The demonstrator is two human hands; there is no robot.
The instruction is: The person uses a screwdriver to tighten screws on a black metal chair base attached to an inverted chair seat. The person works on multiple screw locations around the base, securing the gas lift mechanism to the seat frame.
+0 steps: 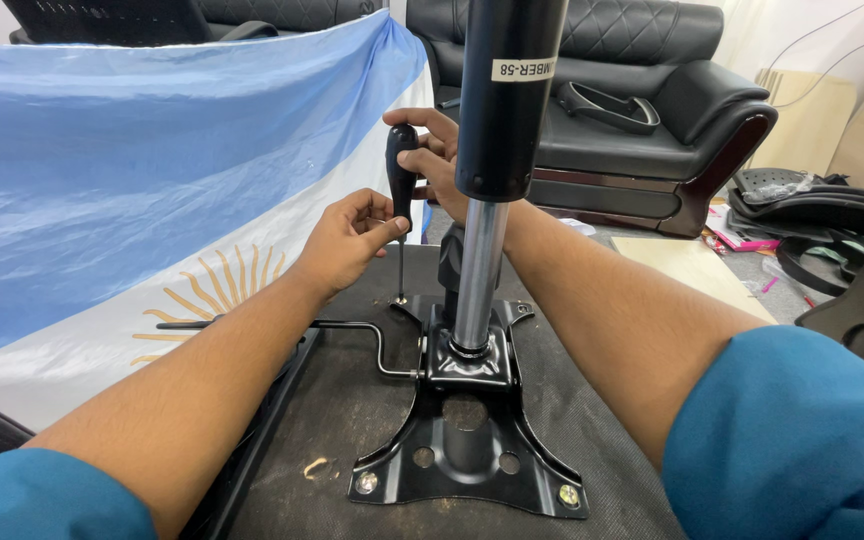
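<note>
Hands (352, 240) gripping upright screwdriver (400, 180), tip at plate (472, 460) corner

Black leather sofa (642, 90), blue-and-white sun flag (132, 170) behind.

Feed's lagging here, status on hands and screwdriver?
Both hands on screwdriver: right hand at top, left hand pinching lower. Tip at plate corner. Gas cylinder partly hides right hand.

Two hands (352, 240), one screwdriver (401, 175), one black mounting plate (472, 450) (two bolts fitted), one gas cylinder (505, 100) — one lever rod (352, 330)
</note>
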